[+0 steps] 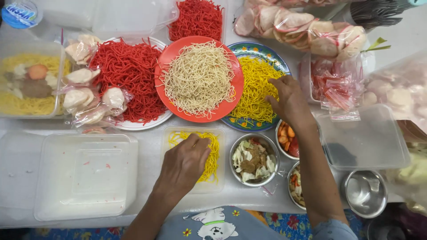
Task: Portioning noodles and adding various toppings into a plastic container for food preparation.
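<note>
My left hand (184, 164) presses down on yellow noodles (215, 153) inside a clear plastic container (193, 186) at the table's front. My right hand (289, 100) reaches over a patterned blue plate (267, 51) heaped with yellow noodles (255, 84), fingers curled at the pile's right edge. An orange plate (167, 58) of pale noodles (198, 78) sits between the blue plate and a white plate (133, 126) of red noodles (129, 73).
Steel bowls hold cabbage mix (253, 160), carrot pieces (287, 138) and other vegetables (296, 184); one bowl (364, 193) is bare. Empty clear containers (84, 175) (362, 140) flank the front. Bagged crackers (89, 95) (302, 24), sauce packets (338, 86) and a filled box (29, 84) lie around.
</note>
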